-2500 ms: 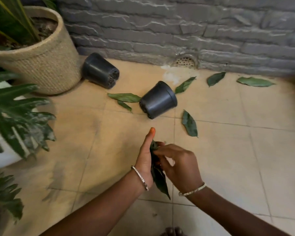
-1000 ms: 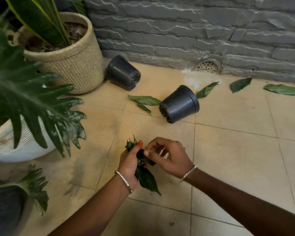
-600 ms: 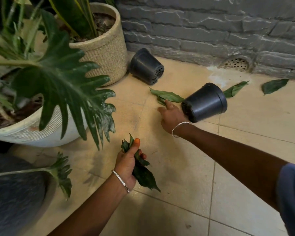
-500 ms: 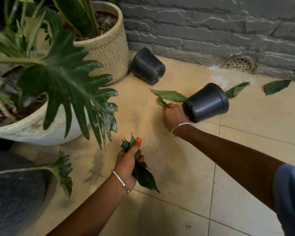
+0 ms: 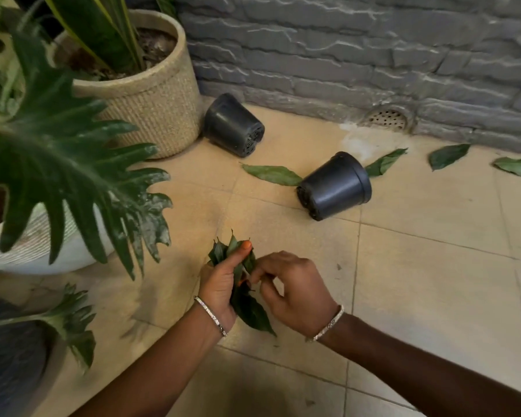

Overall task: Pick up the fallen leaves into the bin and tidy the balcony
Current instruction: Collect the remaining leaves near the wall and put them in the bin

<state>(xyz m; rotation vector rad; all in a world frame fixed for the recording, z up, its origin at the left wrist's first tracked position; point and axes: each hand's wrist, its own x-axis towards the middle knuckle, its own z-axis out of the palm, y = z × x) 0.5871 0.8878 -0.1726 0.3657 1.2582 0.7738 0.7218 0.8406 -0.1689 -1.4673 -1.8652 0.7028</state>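
now back from the pot (image 5: 334, 186), right hand (image 5: 292, 293) pinching a leaf (image 5: 249, 260), left hand (image 5: 220, 284) gripping the bunch (image 5: 253, 314)

Soft, warm, even light covers the tiled floor (image 5: 433, 281); faint shadows lie left of the left hand (image 5: 220, 284). The lobed frond (image 5: 73, 323) there is motion-blurred. Wide-angle distortion bends the brick wall (image 5: 373, 55) beyond.

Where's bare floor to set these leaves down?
Widest bare tiles: right of your right hand, this side of the near black pot. A smaller patch lies between that pot and the left hand gripping the bunch. Crowded: the strip by the wall, with the far black pot and loose leaves.
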